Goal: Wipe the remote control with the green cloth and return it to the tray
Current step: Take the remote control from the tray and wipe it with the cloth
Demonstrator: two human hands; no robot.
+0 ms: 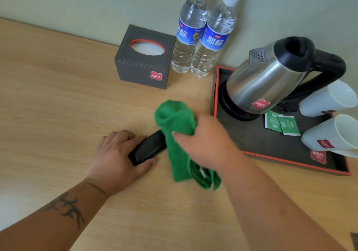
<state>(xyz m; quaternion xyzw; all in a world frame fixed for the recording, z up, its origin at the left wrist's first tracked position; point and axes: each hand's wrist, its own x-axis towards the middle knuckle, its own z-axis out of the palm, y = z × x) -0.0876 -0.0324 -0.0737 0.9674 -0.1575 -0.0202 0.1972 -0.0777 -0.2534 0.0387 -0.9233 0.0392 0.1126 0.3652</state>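
Black plastic, the remote control (148, 147) lies on the wooden desk (58, 95), slanting from about seven o'clock up toward one o'clock. Its near end is clamped in the left hand (118, 155), thumb along one long edge and fingers curled over the other. Its far end disappears under the green cloth (179, 134), which sits at the remote's two o'clock.

That cloth is bunched in the right hand (205, 144), whose fingers are closed around its middle; a loose tail hangs down onto the desk at about five o'clock from the remote. Cloth and remote are touching, so the wiping looks to be under way rather than finished, though how much of the surface is already cleaned cannot be told.

What is left, as I judge it: finish the wipe and carry the remote to the tray (290, 161), which lies at three o'clock, well apart from the remote. There is bare floor in the tray's near half, in front of the kettle (267, 80), beside the green sachets (281, 124) and two white cups (333, 119).

Further out, at twelve o'clock, a tissue box (143, 61) and two water bottles (201, 37) stand against the wall.
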